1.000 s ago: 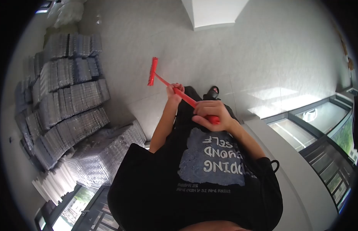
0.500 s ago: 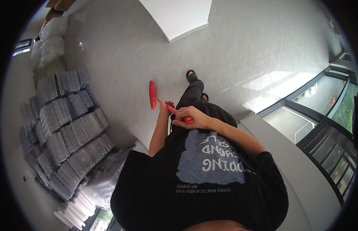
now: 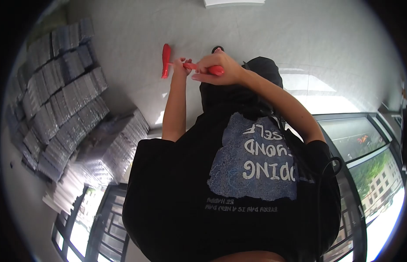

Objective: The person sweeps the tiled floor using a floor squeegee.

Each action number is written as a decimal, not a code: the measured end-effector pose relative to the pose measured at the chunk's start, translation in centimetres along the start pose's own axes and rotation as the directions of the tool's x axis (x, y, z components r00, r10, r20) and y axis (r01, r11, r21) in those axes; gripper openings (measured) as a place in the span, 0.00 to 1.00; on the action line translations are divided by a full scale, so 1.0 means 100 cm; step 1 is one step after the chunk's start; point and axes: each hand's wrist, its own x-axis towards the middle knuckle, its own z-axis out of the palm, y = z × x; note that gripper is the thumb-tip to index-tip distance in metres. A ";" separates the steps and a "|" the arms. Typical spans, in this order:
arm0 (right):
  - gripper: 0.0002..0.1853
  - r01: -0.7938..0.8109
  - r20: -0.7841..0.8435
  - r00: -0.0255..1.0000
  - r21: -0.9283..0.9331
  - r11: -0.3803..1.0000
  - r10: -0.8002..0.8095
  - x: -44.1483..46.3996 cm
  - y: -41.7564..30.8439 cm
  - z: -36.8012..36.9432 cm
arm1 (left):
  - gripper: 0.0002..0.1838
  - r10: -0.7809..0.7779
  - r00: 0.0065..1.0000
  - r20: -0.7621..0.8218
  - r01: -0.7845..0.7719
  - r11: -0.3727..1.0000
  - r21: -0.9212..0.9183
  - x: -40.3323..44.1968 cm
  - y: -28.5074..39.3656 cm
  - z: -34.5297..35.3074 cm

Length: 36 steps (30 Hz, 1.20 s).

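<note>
A red broom point(image 3: 166, 59) with a narrow, elongated head reaches out in front of me, its handle strongly foreshortened. My right hand point(image 3: 221, 69) wraps round the rounded top end of the handle. Farther along, nearer the head, my left hand point(image 3: 182, 66) is closed on the same handle. The head appears over the grey floor, left of both hands; I cannot tell whether it touches. My right hand and forearm partly cover my dark trousers and one sandal.
Stacks of wrapped, grey ribbed packs point(image 3: 59, 87) line the left wall, with more wrapped goods point(image 3: 107, 153) closer to me. A white block point(image 3: 234, 3) stands on the floor point(image 3: 138, 39) ahead. Dark-framed windows point(image 3: 352, 135) lie to the right.
My hands and the broom have moved higher in the view, arms more stretched forward. The view has shifted, so the white block sits farther up and more window shows below.
</note>
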 end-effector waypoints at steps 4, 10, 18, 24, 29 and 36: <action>0.17 0.091 -0.071 0.994 0.070 0.993 -0.086 0.024 0.017 -0.012 | 0.16 0.198 0.963 0.185 -0.205 0.978 0.021 0.040 0.003 -0.010; 0.10 0.122 -0.082 0.989 0.026 0.992 -0.120 -0.036 0.038 -0.099 | 0.12 0.291 0.952 0.092 -0.299 0.950 0.095 0.015 -0.063 0.085; 0.13 0.023 -0.190 0.982 0.034 0.999 -0.016 -0.192 0.010 -0.274 | 0.05 0.234 0.970 0.072 -0.242 0.961 0.133 -0.029 -0.263 0.271; 0.16 0.168 -0.257 0.954 0.046 0.985 -0.151 -0.242 0.027 -0.314 | 0.08 0.340 0.926 0.162 -0.371 0.897 0.240 -0.031 -0.315 0.296; 0.17 0.326 -0.062 0.943 0.004 0.945 -0.326 -0.193 0.007 -0.288 | 0.07 0.539 0.842 0.029 -0.540 0.841 0.029 -0.050 -0.268 0.259; 0.17 0.354 0.065 0.932 0.050 0.934 -0.357 -0.148 0.043 -0.234 | 0.15 0.497 0.866 -0.052 -0.497 0.843 -0.207 -0.110 -0.234 0.228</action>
